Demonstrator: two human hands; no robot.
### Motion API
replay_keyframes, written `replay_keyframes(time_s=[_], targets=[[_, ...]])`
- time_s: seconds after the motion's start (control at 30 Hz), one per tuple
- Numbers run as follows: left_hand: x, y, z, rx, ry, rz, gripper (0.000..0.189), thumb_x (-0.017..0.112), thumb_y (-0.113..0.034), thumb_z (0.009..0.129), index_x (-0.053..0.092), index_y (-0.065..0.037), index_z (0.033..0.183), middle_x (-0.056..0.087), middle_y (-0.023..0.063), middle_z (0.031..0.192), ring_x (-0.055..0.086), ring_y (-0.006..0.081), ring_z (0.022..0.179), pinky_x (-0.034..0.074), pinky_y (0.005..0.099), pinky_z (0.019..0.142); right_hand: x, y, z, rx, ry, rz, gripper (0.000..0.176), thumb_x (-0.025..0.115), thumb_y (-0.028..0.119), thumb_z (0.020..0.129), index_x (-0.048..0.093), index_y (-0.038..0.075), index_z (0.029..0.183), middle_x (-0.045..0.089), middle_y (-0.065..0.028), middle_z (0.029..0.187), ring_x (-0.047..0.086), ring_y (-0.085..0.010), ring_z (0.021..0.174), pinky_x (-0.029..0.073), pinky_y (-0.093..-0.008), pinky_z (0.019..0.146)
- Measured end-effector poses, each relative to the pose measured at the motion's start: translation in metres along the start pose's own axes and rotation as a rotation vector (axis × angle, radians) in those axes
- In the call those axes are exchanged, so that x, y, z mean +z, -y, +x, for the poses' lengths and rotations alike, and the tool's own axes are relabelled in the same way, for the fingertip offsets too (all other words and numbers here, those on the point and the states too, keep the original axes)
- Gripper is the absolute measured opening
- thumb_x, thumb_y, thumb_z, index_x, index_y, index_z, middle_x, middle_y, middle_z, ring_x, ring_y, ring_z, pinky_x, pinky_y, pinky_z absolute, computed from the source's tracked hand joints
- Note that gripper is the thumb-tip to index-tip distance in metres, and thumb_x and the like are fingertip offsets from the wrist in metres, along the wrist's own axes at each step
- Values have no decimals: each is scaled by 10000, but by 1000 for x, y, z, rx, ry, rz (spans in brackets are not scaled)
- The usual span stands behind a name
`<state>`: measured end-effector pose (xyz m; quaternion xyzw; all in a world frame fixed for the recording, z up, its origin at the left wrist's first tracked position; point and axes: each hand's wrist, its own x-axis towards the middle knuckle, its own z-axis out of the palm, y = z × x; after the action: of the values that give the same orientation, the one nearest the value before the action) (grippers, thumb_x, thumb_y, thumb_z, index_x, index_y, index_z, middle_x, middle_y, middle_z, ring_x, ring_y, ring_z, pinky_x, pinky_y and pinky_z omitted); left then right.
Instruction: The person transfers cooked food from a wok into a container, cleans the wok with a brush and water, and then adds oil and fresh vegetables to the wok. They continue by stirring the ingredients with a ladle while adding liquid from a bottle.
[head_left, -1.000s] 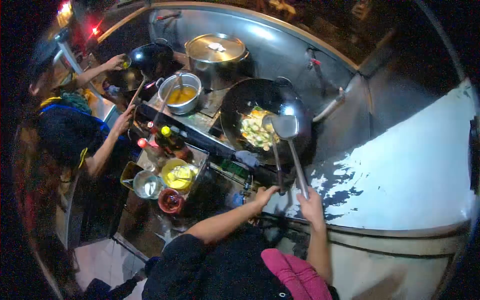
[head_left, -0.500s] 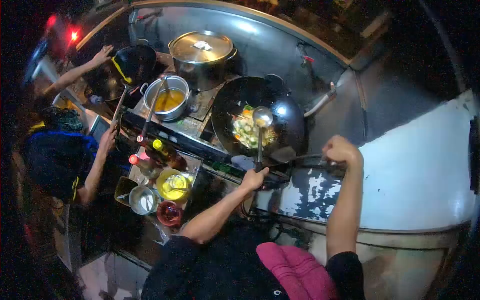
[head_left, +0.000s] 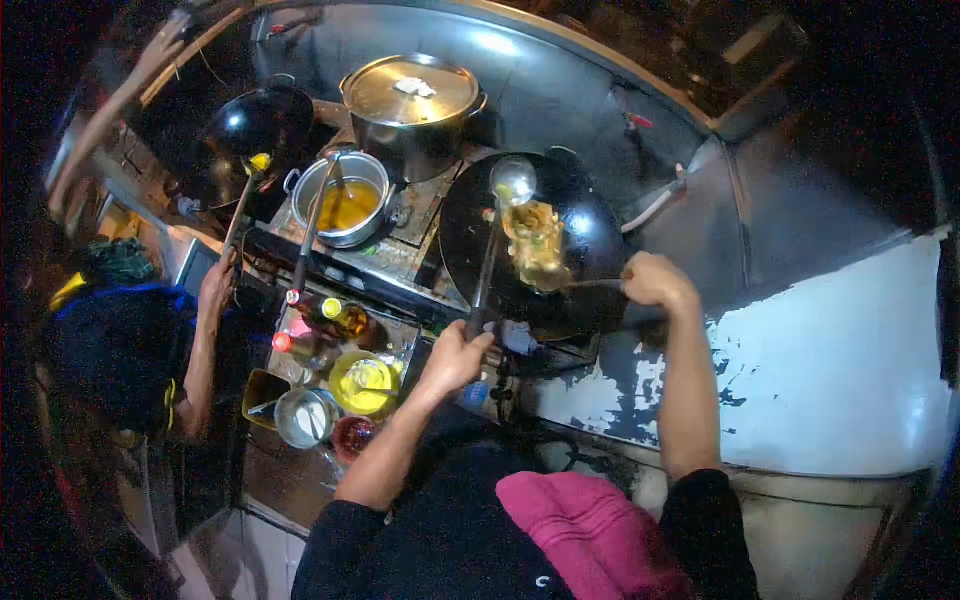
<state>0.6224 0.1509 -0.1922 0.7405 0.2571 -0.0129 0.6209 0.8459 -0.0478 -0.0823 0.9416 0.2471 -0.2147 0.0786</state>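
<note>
A large black wok [head_left: 595, 215] stands on the stove ahead of me, with blurred mixed food [head_left: 537, 240] in its middle. My left hand [head_left: 456, 358] is closed round the dark handle of a ladle [head_left: 514, 181]; the ladle's bowl is over the food's far left edge. At the wok's right rim, my right hand [head_left: 660, 282] grips the handle of a metal spatula [head_left: 597, 287]. The spatula's blade points left toward the near end of the food and is hard to make out.
Left of the wok are a pot of yellow liquid [head_left: 350, 205] and a lidded stockpot [head_left: 415, 95]. Bottles [head_left: 345, 317], a yellow bowl [head_left: 363, 382] and a metal bowl [head_left: 303, 417] crowd a side surface. A co-worker [head_left: 110, 350] holds a long-handled tool at another wok [head_left: 265, 125].
The ladle has moved to the far left side of the food, and my left hand has shifted left. My right hand has moved up-left with the spatula. The co-worker's far hand has risen.
</note>
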Motion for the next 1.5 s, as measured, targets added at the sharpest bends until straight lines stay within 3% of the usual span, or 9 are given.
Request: replay_keyframes(time_s=[0.23, 0.33, 0.4, 0.67, 0.8, 0.83, 1.07, 1.23, 1.5], targets=[[-16, 18, -9, -64, -7, 68, 341, 587, -283, 801, 566, 41, 904, 615, 164, 756, 605, 253, 699, 456, 363, 656, 70, 4, -11, 100, 78, 129, 270, 530, 86, 681, 619, -50, 896, 575, -286, 972, 566, -386, 957, 443, -439, 854], [-14, 42, -13, -47, -29, 109, 354, 587, -302, 796, 574, 41, 883, 611, 162, 722, 605, 262, 702, 455, 374, 659, 125, 22, 15, 242, 194, 679, 219, 525, 59, 775, 559, -38, 969, 564, -105, 637, 500, -156, 425, 358, -311, 342], [-14, 55, -14, -39, -60, 133, 352, 577, -299, 800, 576, 42, 886, 606, 159, 696, 602, 239, 676, 457, 363, 644, 161, 30, 31, 283, 38, 887, 256, 551, 71, 780, 541, -10, 1023, 556, -76, 622, 486, -137, 406, 352, -300, 325], [-15, 19, -32, -141, -26, 190, 369, 564, -304, 805, 582, 44, 929, 609, 156, 691, 610, 249, 654, 465, 361, 624, 236, 20, 86, 182, -276, 989, 359, 592, 102, 779, 545, 23, 1126, 575, -58, 652, 510, -128, 465, 394, -282, 411], [-1, 36, -11, -113, -40, 231, 423, 572, -318, 804, 568, 71, 971, 614, 253, 872, 601, 339, 873, 440, 390, 777, 255, 11, 91, 98, -584, 895, 396, 622, 110, 781, 533, -1, 1151, 609, -62, 725, 532, -119, 554, 413, -264, 490], [3, 56, 4, -195, 40, 174, 446, 574, -314, 802, 556, 92, 986, 604, 276, 905, 591, 367, 891, 439, 390, 786, 235, 9, 71, 113, -381, 976, 427, 622, 99, 778, 509, -39, 1166, 635, -87, 803, 559, -123, 613, 436, -260, 547], [9, 22, 18, -148, 140, 19, 397, 561, -293, 811, 597, 82, 939, 622, 197, 860, 582, 259, 812, 439, 352, 777, 179, 12, 6, 121, -442, 783, 476, 646, 147, 747, 514, -24, 1171, 639, -181, 946, 627, -224, 852, 465, -295, 754], [21, 25, 38, -257, 245, -166, 307, 525, -234, 843, 600, 59, 791, 551, 71, 588, 482, 153, 430, 381, 318, 427, 179, 24, -22, 116, -465, 675, 435, 578, 128, 772, 508, 17, 1186, 586, -244, 1008, 563, -378, 944, 441, -400, 824], [17, 34, 40, -285, 320, -343, 296, 529, -222, 863, 519, -12, 654, 513, 54, 549, 447, 133, 382, 364, 288, 378, 205, 35, -36, 231, -563, 318, 472, 517, 126, 841, 379, 164, 1290, 526, -150, 956, 579, -348, 786, 474, -454, 663]])
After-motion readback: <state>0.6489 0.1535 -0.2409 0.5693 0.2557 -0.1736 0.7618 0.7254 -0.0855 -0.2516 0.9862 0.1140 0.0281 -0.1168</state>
